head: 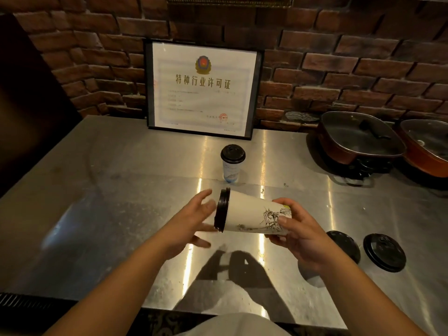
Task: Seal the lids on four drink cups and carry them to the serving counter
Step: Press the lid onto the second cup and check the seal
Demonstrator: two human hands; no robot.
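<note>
Cup (252,213) first: we hold a white paper one tipped on its side above the steel counter (121,190), its black lid (221,212) pointing left and its printed base end pointing right. Our right hand (298,236) has its fingers curled around the base end, thumb on the near side over the ink drawing, so the grip is closed on the cup. Our left hand (194,224) is spread open, palm facing the lid, fingers fanned and slightly blurred; whether the palm presses the lid or sits just off it, we cannot tell. Both bare forearms reach in from the bottom edge.

Beyond the hands, a second cup (232,166) stands upright on the counter with a black lid already on it. To our right, two loose black lids (384,252) lie flat near each other on the steel, one partly hidden behind our right wrist. Further back right sit two glass-lidded electric pans (358,139). A framed certificate (202,89) leans against the brick wall (339,57).
</note>
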